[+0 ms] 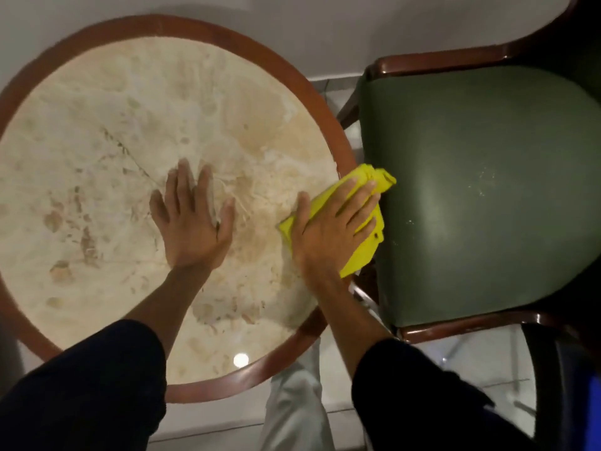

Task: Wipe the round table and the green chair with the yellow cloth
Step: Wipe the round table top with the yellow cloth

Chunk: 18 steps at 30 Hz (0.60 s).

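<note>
A round table (97,102) with a pale, mottled stone top and a brown wooden rim fills the left part of the head view, and a green chair (481,190) with a padded seat and dark glossy wooden arms stands just beside it on the right. The left hand (192,219) lies flat, palm down, on the stone near the middle of the table, its fingers (183,177) spread apart and holding nothing. The right hand (328,229) presses down on the yellow cloth (367,245) at the right edge of the table, palm flat on top of it with the fingers (366,193) stretched out and slightly splayed, lying on the cloth and not curled around it. The cloth is bunched and folded; it lies over the wooden rim, and its far, crumpled end reaches out toward the near edge of the chair seat, though whether it touches the seat cannot be told. Both forearms come in from the bottom of the view in dark sleeves (84,395) pushed up above the wrists. A small round light glare (241,360) shows on the stone near the table's near edge. Pale floor tiles (471,349) show below the chair.
</note>
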{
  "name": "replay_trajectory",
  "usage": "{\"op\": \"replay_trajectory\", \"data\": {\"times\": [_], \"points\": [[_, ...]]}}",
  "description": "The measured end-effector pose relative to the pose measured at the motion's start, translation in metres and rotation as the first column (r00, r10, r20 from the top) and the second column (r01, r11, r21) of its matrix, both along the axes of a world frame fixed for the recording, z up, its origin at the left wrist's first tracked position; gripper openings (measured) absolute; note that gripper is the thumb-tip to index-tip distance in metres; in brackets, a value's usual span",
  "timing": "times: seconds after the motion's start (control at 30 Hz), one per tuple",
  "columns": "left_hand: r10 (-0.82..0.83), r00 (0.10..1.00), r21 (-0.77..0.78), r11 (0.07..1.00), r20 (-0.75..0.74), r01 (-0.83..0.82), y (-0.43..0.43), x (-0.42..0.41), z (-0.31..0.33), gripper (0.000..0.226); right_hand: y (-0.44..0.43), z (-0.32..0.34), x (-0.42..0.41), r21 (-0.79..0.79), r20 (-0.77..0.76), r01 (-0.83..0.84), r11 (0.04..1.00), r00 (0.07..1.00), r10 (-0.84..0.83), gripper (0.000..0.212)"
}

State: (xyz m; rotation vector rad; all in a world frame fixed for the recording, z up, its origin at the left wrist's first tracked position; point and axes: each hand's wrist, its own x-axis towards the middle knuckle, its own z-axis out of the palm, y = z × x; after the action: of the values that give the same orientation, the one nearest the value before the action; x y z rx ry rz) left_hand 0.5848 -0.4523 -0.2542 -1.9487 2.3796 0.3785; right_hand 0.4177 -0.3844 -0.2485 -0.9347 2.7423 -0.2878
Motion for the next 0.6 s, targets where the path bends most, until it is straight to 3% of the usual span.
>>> {"op": "replay_trajectory", "data": {"times": [0.27, 0.33, 0.47, 0.6], "points": [[-0.036, 0.999, -0.097, 0.995, 0.015, 0.037, 0.001, 0.003, -0.004, 0.058, -0.126, -0.006, -0.026, 0.036, -0.042, -0.388, 0.921, 0.920, 0.390, 0.067], [-0.037, 0.999, -0.113, 0.993, 0.014, 0.039, 0.001, 0.003, -0.004, 0.057, -0.131, -0.002, -0.015, 0.061, -0.025, -0.576, 0.815, 0.815, 0.578, 0.070], [-0.004, 0.999, -0.116, 0.993, -0.049, -0.002, 0.001, 0.004, -0.005, 0.056, -0.087, 0.004, 0.010, 0.031, -0.007, -0.870, 0.492, 0.492, 0.871, 0.070], [-0.011, 0.997, -0.154, 0.988, -0.079, -0.001, -0.001, 0.005, -0.005, 0.057, -0.004, 0.001, 0.004, -0.021, -0.042, -0.920, 0.392, 0.392, 0.919, 0.068]]}}
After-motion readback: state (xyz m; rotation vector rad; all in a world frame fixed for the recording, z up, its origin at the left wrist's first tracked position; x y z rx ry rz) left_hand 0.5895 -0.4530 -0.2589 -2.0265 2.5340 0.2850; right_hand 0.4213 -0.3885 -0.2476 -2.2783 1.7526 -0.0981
